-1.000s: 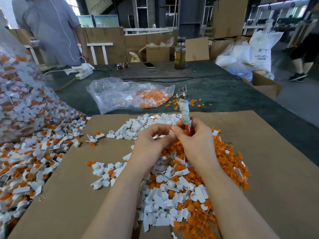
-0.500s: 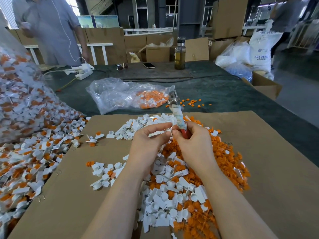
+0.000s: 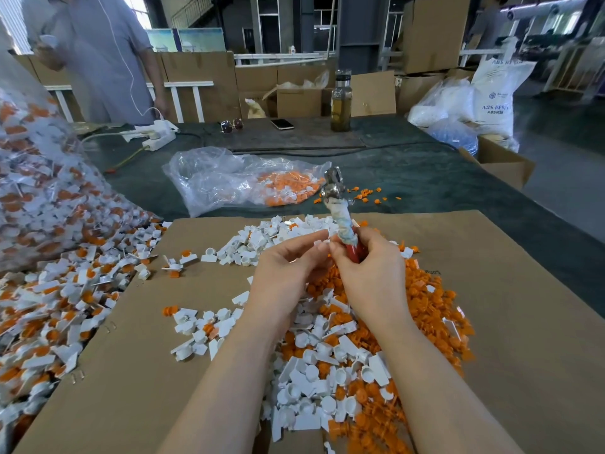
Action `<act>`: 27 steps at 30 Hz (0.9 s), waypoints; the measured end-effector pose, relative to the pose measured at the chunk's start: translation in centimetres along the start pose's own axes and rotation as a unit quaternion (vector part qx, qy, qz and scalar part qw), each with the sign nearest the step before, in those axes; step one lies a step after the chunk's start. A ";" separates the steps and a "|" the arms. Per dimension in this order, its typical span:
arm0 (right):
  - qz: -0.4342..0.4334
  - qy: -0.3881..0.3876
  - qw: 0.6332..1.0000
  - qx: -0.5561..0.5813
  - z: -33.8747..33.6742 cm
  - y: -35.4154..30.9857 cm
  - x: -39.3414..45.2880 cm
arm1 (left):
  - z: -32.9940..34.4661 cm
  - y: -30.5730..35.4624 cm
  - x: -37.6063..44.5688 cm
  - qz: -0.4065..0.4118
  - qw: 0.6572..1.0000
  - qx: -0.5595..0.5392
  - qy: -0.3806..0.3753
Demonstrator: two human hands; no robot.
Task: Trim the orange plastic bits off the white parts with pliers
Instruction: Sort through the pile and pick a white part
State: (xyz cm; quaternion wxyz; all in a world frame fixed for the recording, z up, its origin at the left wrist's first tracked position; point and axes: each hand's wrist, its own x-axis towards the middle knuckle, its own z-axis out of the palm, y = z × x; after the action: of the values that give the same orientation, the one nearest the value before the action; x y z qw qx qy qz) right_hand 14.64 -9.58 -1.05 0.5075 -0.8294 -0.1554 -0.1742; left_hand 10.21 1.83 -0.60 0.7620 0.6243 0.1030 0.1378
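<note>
Tightly, right hand (image 3: 370,273) around pliers (image 3: 340,217).

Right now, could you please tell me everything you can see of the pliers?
The pliers stand nearly upright in the right hand, metal head up and leaning slightly left, above the cardboard sheet. The shiny steel head looks closed, though it is a little blurred. A grubby whitish wrap covers the upper handles; red grips show below, where the fingers close round them. The left hand meets the right beside the handle.
</note>
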 end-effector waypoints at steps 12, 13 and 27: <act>0.026 0.003 0.996 0.090 -0.4 0.0 0.1 | 0.4 0.7 -0.2 -0.018 0.995 -0.053 0.078; 0.024 -0.001 0.995 0.094 -0.4 -0.1 0.1 | 0.4 0.7 -0.2 -0.020 0.995 -0.058 0.082; -0.027 0.030 0.999 0.000 0.2 0.2 -0.1 | 0.4 0.8 -0.2 -0.024 0.992 -0.075 0.101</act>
State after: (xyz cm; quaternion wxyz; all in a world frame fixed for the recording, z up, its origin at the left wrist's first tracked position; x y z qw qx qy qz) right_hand 14.63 -9.51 -1.36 0.5068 -0.8193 -0.1627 -0.2131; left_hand 10.05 1.49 0.27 0.7952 0.5458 0.1844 0.1892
